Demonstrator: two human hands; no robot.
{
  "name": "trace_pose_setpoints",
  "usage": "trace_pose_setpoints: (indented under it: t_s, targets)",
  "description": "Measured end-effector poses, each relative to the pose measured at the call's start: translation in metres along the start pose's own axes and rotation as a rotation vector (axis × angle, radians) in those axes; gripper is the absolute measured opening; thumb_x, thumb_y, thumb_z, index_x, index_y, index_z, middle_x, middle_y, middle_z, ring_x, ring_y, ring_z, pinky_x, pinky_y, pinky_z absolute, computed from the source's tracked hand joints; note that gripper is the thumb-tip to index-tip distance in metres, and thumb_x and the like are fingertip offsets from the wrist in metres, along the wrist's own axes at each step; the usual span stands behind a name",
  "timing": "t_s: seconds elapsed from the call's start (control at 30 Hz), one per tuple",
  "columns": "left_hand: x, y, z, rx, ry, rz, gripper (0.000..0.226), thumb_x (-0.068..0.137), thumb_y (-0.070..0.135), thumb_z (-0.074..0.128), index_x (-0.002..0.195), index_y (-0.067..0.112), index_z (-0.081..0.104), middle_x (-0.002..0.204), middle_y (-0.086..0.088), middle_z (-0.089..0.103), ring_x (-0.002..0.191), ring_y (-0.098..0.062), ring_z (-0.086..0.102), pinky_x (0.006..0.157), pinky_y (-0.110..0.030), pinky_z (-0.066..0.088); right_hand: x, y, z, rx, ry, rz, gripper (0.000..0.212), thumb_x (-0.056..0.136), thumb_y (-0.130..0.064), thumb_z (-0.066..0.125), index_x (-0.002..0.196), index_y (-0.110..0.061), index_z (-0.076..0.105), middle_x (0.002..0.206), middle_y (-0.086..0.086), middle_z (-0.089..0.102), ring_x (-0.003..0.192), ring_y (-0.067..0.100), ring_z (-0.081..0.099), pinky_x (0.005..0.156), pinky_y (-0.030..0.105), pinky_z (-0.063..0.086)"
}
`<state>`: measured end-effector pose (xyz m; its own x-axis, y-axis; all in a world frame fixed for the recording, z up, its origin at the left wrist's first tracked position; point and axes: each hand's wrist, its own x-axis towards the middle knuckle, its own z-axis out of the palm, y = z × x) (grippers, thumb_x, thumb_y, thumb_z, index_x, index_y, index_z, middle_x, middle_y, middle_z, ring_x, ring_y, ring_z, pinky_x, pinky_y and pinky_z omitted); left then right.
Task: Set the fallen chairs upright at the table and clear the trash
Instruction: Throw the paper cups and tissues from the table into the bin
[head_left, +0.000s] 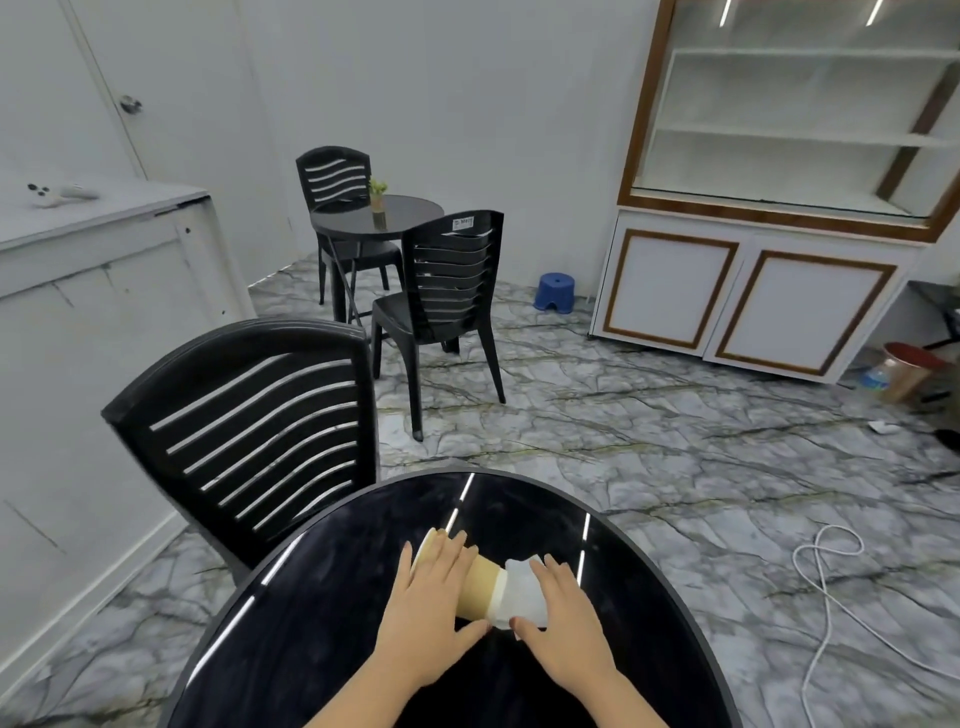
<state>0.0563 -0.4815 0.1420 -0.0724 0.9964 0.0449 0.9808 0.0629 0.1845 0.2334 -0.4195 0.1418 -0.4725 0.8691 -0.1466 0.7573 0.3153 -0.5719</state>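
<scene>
Both hands rest on the glossy black round surface (322, 613), gathering the litter that lies there — a tan paper cup tipped on its side (480, 590) with a crumpled white tissue (522, 587) bunched against its narrow end. The left hand (431, 618) lies palm down over the cup's wide, rimmed end, fingers spread across the top and thumb tucked under the near side; this grip is curled loosely around the cup but not visibly clenched, so whether it has truly taken hold cannot be told. The right hand (563, 629) covers the tissue in the same way, fingers draped over it and thumb reaching toward the cup's base, pressing more than pinching. The two grips face one another with the trash between them, which suggests the person is squeezing cup and tissue together so both can be carried off as one bundle — a sensible choice, since the loose tissue could otherwise slip away. The cup lies directly under the left grip and runs toward the right grip; the tissue lies beneath and just ahead of the right grip. Beyond the left grip, a black slatted plastic chair (249, 421) stands upright against the surface's far edge, so the chair step looks done here.
</scene>
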Motion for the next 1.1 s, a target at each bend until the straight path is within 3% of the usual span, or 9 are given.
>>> trace_pose_setpoints:
  t_s: [0.17,0.27,0.43,0.6,0.67,0.77,0.9,1.0,1.1]
  targets:
    - [0.012,-0.011,0.003,0.07,-0.07,0.029,0.088,0.056,0.081,0.036,0.127,0.031,0.045,0.133,0.013,0.053,0.131,-0.013,0.028,0.108,-0.046,0.005,0.018,0.006,0.009,-0.006,-0.073,0.006,0.077,0.08,-0.041,0.059,0.143,-0.029,0.017,0.156,-0.002,0.009,0.144,0.018,0.001,0.118,0.041,0.01]
    - [0.01,-0.019,0.008,0.061,-0.017,0.029,0.086,0.055,0.074,0.057,0.129,0.032,0.043,0.131,0.015,0.053,0.13,-0.012,0.027,0.109,-0.045,0.007,0.02,0.009,0.016,0.057,-0.103,-0.012,0.074,0.082,-0.04,0.059,0.143,-0.032,0.016,0.156,-0.004,0.009,0.144,0.019,0.0,0.117,0.045,0.009]
    - [-0.004,-0.03,0.017,0.035,0.058,0.011,0.087,0.052,0.062,0.073,0.129,0.033,0.043,0.132,0.015,0.051,0.132,-0.011,0.027,0.108,-0.045,0.029,0.014,0.01,0.028,0.036,-0.119,-0.06,0.063,0.091,-0.025,0.051,0.143,-0.031,0.015,0.154,-0.008,0.01,0.143,0.02,0.004,0.116,0.036,0.008]
    - [-0.015,-0.04,0.016,-0.078,0.1,-0.031,0.083,0.058,0.052,0.075,0.13,0.033,0.039,0.137,0.015,0.044,0.135,-0.009,0.021,0.109,-0.045,0.026,0.003,0.014,0.038,0.111,-0.056,-0.051,0.048,0.095,-0.019,0.046,0.139,-0.026,0.032,0.136,-0.026,0.012,0.142,0.009,0.007,0.115,0.028,0.016]
    - [-0.022,-0.043,0.014,-0.156,0.139,-0.071,0.079,0.063,0.049,0.072,0.132,0.033,0.036,0.14,0.015,0.039,0.137,-0.008,0.016,0.109,-0.047,0.02,-0.005,0.013,0.039,0.194,0.002,-0.089,0.041,0.092,-0.014,0.05,0.123,-0.042,0.049,0.132,-0.035,0.026,0.136,0.001,0.016,0.112,0.022,0.022]
    - [-0.038,-0.047,0.007,-0.231,0.19,-0.136,0.074,0.067,0.057,0.061,0.133,0.035,0.035,0.142,0.015,0.037,0.137,-0.007,0.014,0.113,-0.044,0.018,-0.014,0.01,0.037,0.343,0.109,-0.052,0.062,0.087,-0.006,0.058,0.096,-0.066,0.049,0.1,-0.061,0.041,0.121,-0.008,0.038,0.101,0.003,0.026]
    - [-0.073,-0.055,-0.006,-0.275,0.284,-0.237,0.076,0.067,0.066,0.05,0.134,0.033,0.038,0.142,0.014,0.039,0.135,-0.007,0.016,0.112,-0.039,0.019,-0.016,-0.012,0.032,0.434,0.11,-0.099,0.033,0.088,-0.008,0.057,0.114,-0.027,0.061,0.109,-0.033,0.054,0.105,-0.014,0.051,0.093,0.003,0.035]
    - [-0.112,-0.065,-0.016,-0.29,0.316,-0.358,0.08,0.065,0.068,0.047,0.137,0.034,0.035,0.145,0.017,0.033,0.138,-0.008,0.016,0.114,-0.036,0.012,-0.016,-0.033,0.044,0.467,0.09,-0.153,0.032,0.086,-0.008,0.059,0.115,-0.02,0.062,0.108,-0.024,0.058,0.101,-0.026,0.044,0.086,-0.004,0.033]
    - [-0.162,-0.076,-0.026,-0.294,0.348,-0.49,0.083,0.064,0.071,0.047,0.137,0.034,0.034,0.14,0.023,0.027,0.137,-0.008,0.017,0.114,-0.036,0.012,-0.025,-0.066,0.066,0.507,0.011,-0.216,0.033,0.085,-0.007,0.061,0.117,-0.015,0.062,0.112,-0.014,0.063,0.104,-0.021,0.046,0.085,-0.004,0.034]
